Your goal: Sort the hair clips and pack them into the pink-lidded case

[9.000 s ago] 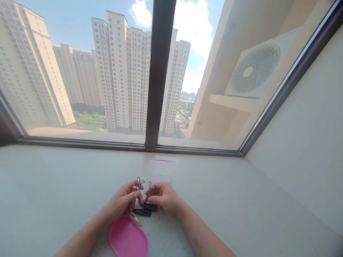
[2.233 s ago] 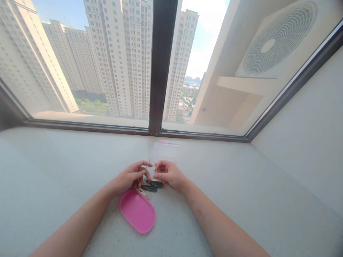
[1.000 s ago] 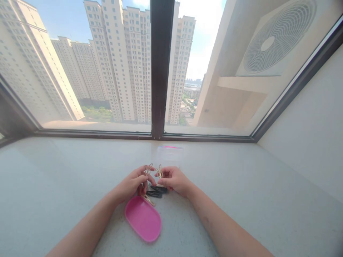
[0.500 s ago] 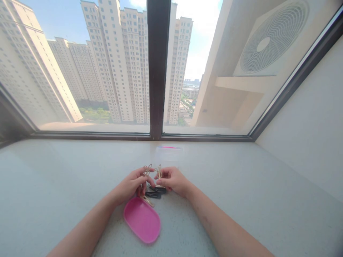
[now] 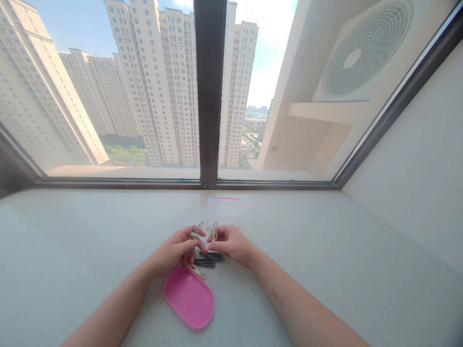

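Observation:
Between the fingertips of my left hand [image 5: 181, 248] is a gold looped clip [image 5: 197, 231]. My right hand [image 5: 228, 241] pinches a second gold looped clip [image 5: 213, 233], close beside the first but with a small gap between them. Below my fingers, black clips [image 5: 205, 263] lie on the pale sill, partly hidden by my hands. Another gold clip [image 5: 197, 273] rests by the upper edge of a pink oval tray [image 5: 190, 299], under my left hand. The tray looks empty.
A clear container [image 5: 226, 206] with a pink line on its rim stands behind my hands. Beyond it are the dark window frame [image 5: 209, 96] and glass panes. A white wall [image 5: 408, 159] rises at the right.
The whole view has shifted slightly, so things appear a little further left. The clip in my left hand is tilted a bit differently. Both hands keep their hold.

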The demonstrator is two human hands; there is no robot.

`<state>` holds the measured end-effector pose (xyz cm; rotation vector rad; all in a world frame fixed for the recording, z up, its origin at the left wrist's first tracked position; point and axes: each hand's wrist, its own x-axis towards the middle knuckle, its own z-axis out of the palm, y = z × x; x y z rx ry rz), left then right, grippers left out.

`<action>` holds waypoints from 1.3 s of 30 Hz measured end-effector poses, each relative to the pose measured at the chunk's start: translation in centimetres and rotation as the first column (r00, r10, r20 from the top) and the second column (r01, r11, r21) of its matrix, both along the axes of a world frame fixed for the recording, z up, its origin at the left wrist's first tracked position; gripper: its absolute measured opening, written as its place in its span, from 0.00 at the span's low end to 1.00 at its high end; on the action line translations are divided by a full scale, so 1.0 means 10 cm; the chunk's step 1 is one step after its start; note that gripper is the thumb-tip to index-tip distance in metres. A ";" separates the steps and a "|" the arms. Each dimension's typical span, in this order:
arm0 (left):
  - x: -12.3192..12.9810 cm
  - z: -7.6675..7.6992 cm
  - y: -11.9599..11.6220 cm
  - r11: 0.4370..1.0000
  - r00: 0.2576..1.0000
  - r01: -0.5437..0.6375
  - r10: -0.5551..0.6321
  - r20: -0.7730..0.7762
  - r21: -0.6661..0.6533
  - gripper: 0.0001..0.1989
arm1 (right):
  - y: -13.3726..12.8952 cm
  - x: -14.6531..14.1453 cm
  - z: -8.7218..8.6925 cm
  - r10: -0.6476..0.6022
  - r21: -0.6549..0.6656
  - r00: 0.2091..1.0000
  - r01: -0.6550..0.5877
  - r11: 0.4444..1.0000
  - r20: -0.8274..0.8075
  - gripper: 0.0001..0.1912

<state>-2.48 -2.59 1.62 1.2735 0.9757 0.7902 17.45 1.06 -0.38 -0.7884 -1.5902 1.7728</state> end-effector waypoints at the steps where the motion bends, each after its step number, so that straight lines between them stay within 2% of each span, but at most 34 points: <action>1: 0.00 0.00 0.00 1.000 1.000 0.000 0.000 0.004 -0.002 0.14 | 0.00 0.00 0.00 0.001 0.000 1.000 -0.001 1.000 0.000 0.19; 14: 0.01 0.03 -0.01 1.000 1.000 0.007 -0.007 0.015 -0.003 0.14 | 0.00 0.00 0.02 0.002 -0.001 1.000 -0.002 1.000 -0.018 0.19; 21: 0.00 0.04 -0.01 0.999 0.999 -0.013 0.014 0.038 -0.031 0.18 | -0.01 0.00 0.02 -0.011 0.021 1.000 0.012 1.000 -0.018 0.19; 32: 0.00 0.08 -0.02 0.999 0.996 0.008 -0.005 0.086 -0.035 0.13 | -0.01 0.01 0.04 -0.013 0.042 1.000 0.013 0.999 -0.009 0.15; 39: -0.02 0.05 -0.02 1.000 0.997 0.020 -0.019 0.078 -0.007 0.11 | -0.02 0.00 0.05 -0.028 0.022 1.000 0.028 0.999 -0.014 0.16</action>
